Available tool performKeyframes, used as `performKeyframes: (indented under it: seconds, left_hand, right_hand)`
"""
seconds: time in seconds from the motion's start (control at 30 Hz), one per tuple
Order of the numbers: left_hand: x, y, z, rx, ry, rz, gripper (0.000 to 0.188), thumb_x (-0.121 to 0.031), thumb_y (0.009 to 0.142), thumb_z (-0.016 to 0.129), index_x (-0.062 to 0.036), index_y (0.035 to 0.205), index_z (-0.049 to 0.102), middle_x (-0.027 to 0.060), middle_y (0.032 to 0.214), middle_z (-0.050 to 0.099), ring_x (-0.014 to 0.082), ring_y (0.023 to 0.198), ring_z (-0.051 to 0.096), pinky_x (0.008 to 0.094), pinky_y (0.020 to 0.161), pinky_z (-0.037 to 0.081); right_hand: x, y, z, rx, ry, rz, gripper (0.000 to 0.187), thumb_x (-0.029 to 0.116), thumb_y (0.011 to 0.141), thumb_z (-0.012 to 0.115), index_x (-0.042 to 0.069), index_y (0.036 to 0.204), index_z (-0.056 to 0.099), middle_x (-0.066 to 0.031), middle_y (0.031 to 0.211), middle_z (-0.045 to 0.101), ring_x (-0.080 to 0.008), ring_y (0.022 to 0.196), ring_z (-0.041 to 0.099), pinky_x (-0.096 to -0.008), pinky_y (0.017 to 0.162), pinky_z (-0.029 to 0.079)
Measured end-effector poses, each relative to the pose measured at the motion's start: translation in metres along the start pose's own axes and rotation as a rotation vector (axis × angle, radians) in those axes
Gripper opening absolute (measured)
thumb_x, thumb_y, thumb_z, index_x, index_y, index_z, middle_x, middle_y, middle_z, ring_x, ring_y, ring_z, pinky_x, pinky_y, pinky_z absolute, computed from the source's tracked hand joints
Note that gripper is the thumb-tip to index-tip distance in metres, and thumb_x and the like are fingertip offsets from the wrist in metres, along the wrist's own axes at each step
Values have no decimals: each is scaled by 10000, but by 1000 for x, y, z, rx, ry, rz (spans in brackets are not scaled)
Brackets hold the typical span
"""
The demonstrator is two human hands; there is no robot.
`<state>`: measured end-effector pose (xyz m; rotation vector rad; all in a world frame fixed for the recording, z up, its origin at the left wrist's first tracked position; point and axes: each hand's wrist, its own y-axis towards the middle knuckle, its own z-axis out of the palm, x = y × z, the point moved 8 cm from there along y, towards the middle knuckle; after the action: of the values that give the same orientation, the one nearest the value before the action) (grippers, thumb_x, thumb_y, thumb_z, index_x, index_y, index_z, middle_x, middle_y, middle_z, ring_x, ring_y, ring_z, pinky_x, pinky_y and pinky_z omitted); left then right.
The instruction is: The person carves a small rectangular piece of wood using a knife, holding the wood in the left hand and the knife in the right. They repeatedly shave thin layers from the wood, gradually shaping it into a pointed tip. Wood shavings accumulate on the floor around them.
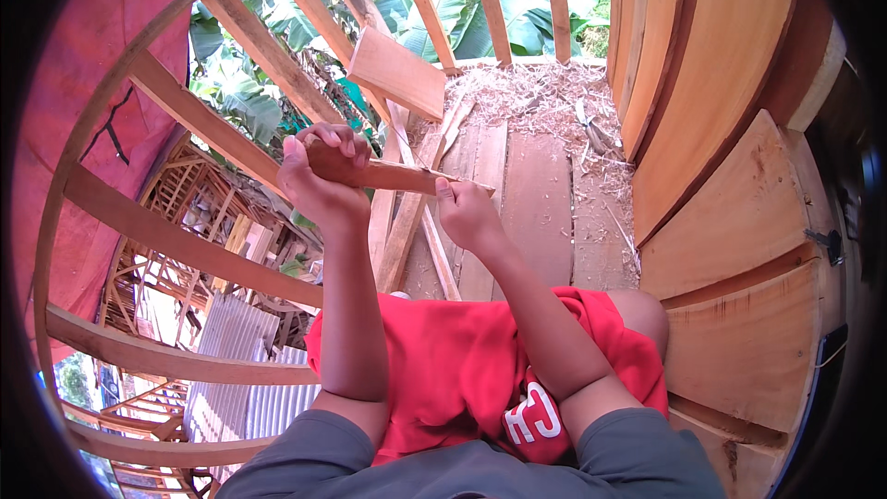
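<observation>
A brown wooden piece (402,176) is held crosswise in front of me, above the plank floor. Its left end is thicker, rounded and darker, and it narrows into a straight shaft toward the right. My left hand (323,171) is wrapped round the thick end, fingers curled over the top. Near the other end my right hand (468,212) grips the shaft, its thumb lying along it. Just beyond the piece, a light board (397,74) leans at a slant by the rails. I cannot tell exactly what kind of object the wooden piece is.
Wood shavings (536,97) cover the far floor planks (536,212). Loose wooden strips (411,222) lie beyond my lap. Slatted wooden rails (185,240) run along the left, with corrugated metal sheets (231,342) below outside. Wide boards (721,65) stand along the right.
</observation>
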<state>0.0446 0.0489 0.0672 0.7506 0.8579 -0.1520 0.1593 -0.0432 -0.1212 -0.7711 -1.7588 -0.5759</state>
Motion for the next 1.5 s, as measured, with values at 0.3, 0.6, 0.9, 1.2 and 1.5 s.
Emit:
performKeyframes:
  seconds: [0.3,0.6,0.9,1.2,1.5]
  left_hand:
    - [3,5,-8,11,-71,-33,402,-466,914,411,-91,779,465,56,683,427,181,596,402,307,563,329]
    - [-1,1,-10,70,-85,-9,427,-466,925,387,-82,761,475,55,666,422,176,570,386,302,559,327]
    - [-4,-2,-13,96,-93,-26,422,-465,923,397,-82,763,474,62,658,410,188,566,375,309,549,314]
    - [-3,-1,-3,149,-95,-21,448,-493,915,400,-81,759,479,66,668,420,186,568,382,305,538,320]
    - [0,-1,-5,147,-154,-49,440,-476,924,384,-77,763,479,68,668,424,194,563,386,323,533,327]
  right_hand:
    - [24,-1,-3,-19,-58,-143,519,387,989,388,-2,775,658,-262,762,650,-429,816,648,-510,754,487]
    - [19,-1,0,-112,-20,-213,543,342,1001,377,-11,651,596,-258,680,612,-425,706,635,-520,692,473]
    - [-7,8,9,-54,29,-173,567,361,1010,360,-12,649,588,-233,620,597,-389,656,632,-487,635,460]
    - [-54,17,12,-123,-52,47,567,403,1005,347,-2,723,627,-256,704,635,-416,737,655,-514,703,492]
    - [-51,10,4,-246,-24,-25,555,377,1004,342,-5,717,625,-264,745,641,-439,783,647,-534,743,488]
